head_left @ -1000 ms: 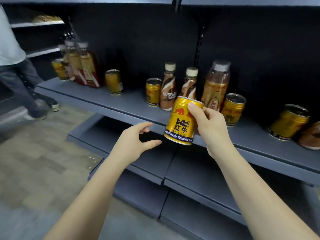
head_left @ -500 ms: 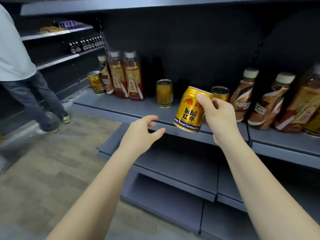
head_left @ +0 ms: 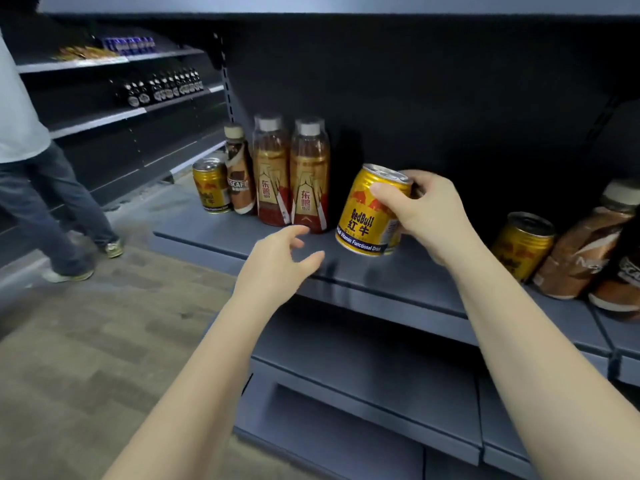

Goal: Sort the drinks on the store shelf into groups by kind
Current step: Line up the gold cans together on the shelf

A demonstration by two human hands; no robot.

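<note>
My right hand (head_left: 429, 213) grips a gold Red Bull can (head_left: 369, 216), held tilted just above the grey shelf (head_left: 398, 271). My left hand (head_left: 277, 261) hovers empty over the shelf's front edge, fingers loosely spread, left of the can. At the shelf's left end stand another Red Bull can (head_left: 211, 188), a brown Nescafe bottle (head_left: 239, 174) and two amber tea bottles (head_left: 272, 171) (head_left: 310, 178). To the right stand a further gold can (head_left: 523, 244) and brown coffee bottles (head_left: 585, 247).
A person in a white shirt and jeans (head_left: 38, 188) walks on the floor at the left. Behind them, other shelves carry dark bottles (head_left: 162, 88). Lower grey shelves (head_left: 363, 382) lie below my arms.
The view has swung left along the shelf. My right hand has carried the can leftwards and in over the shelf, close to the tea bottles. My left hand has reached forward to the shelf edge.
</note>
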